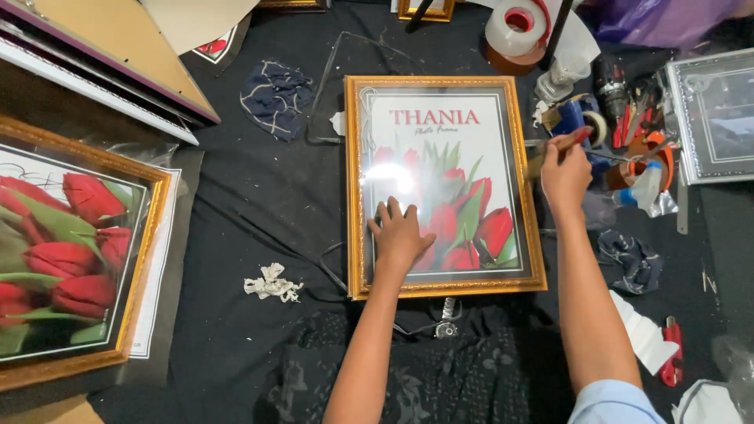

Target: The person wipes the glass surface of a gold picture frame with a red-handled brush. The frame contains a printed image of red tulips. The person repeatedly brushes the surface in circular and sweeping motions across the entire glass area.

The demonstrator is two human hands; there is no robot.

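A gold picture frame (521, 196) with a print of red tulips under glass lies flat on the black cloth (259, 204) in the middle. My left hand (399, 235) rests flat on the glass near the frame's lower left, fingers spread. My right hand (565, 169) is just past the frame's right edge, closed around a brush with a red handle (580, 136). The brush's bristle end sits at the frame's right rail.
A larger gold-framed tulip picture (78, 243) lies at the left. A silver frame (711, 114), tape rolls (514, 27), a drill and small tools crowd the upper right. A crumpled white scrap (272, 283), dark cloths (275, 94) and a red cutter (670, 353) lie around.
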